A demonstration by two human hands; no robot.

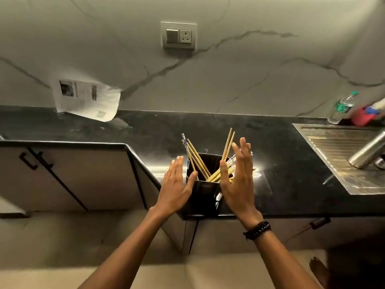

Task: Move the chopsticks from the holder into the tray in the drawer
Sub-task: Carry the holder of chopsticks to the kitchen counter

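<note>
A glossy black holder [205,191] stands near the front edge of the dark countertop [291,163]. Several wooden chopsticks [199,161], some with blue-and-white patterned tops, lean out of it in two bunches. My left hand [177,184] is held flat beside the holder's left side, fingers straight, thumb touching its rim. My right hand [237,180] is held flat at the holder's right side, fingers straight and pointing up in front of some chopsticks. Neither hand holds anything. No drawer or tray is in view.
A steel sink drainboard [337,155] and tap [366,153] lie at the right, with a plastic bottle [341,107] and red item behind. A printed paper [87,99] leans on the marble wall at left. Cabinet doors with black handles [31,161] are below left.
</note>
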